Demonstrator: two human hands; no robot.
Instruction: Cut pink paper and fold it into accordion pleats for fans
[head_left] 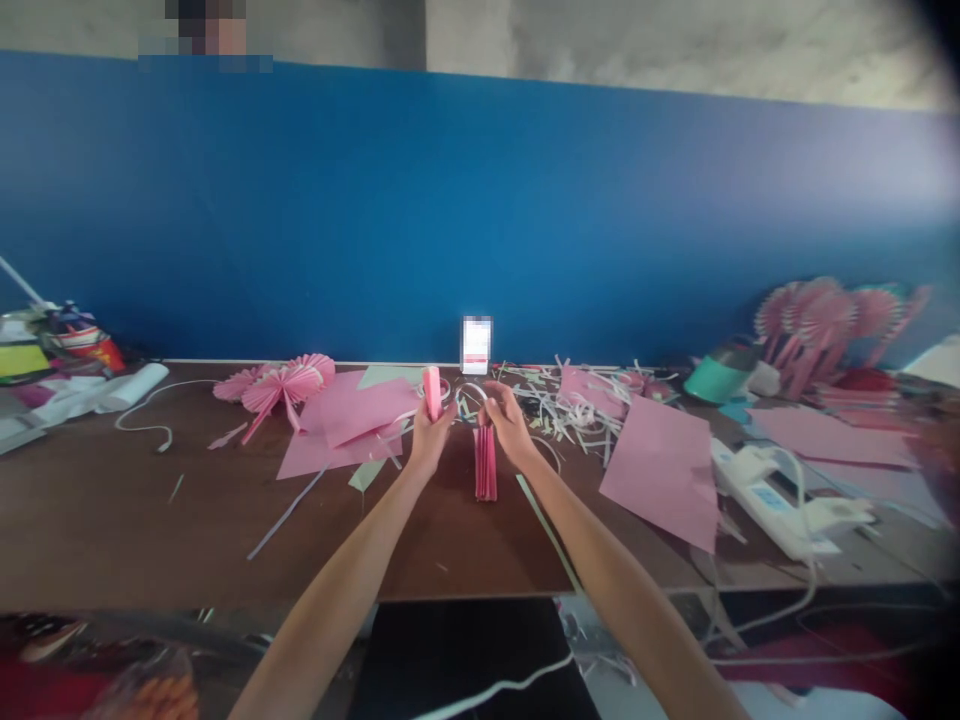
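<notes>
My left hand is closed around a pink bar-shaped object that stands up out of the fist; its exact kind is unclear. A thin white curved strip arches between my two hands. Fingers of my right hand pinch together at the strip's right end. Just below those fingers is a narrow pleated piece of pink paper, its folds running up and down. Whether the right hand also touches the pleated paper cannot be made out.
Pink paper fans and pink sheets lie left. White paper scraps, another pink sheet, a power strip and more fans are right. A lit phone leans against the blue partition.
</notes>
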